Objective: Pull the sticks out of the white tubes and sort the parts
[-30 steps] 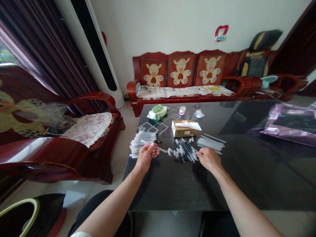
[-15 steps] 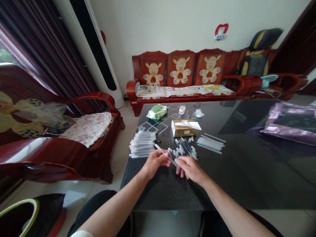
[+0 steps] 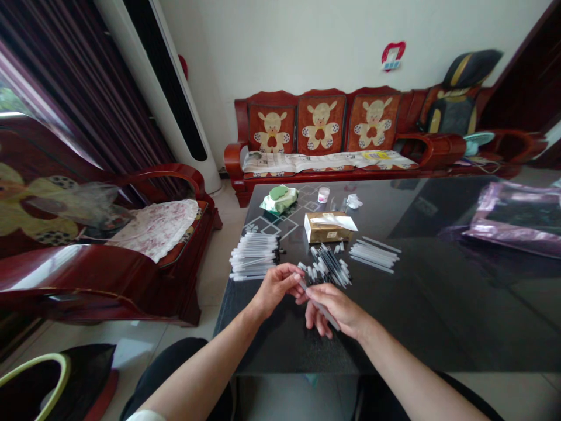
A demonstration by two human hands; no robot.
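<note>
- Pen tube (image 3: 331, 318) shifted nearer and rightward, over the table (image 3: 438, 316)!
- Left hand (image 3: 276, 287), right hand (image 3: 339, 307): I've got fingers pinching it.
- Slack grip could drop it, I reckon.

Cool, moderate daylight entered through the window (image 3: 9, 96) at the upper left, leaving the curtain (image 3: 65, 70) folds and the upper right corner dark. The black table (image 3: 438, 316) carried hazy reflections, and glare streaked the purple plastic (image 3: 521, 219) at the right edge. Wide-angle distortion stretched the armchair (image 3: 100, 269) at the left edge. Near the centre, the small pen parts (image 3: 331, 266) looked slightly soft, their fine detail hard to read.
</note>
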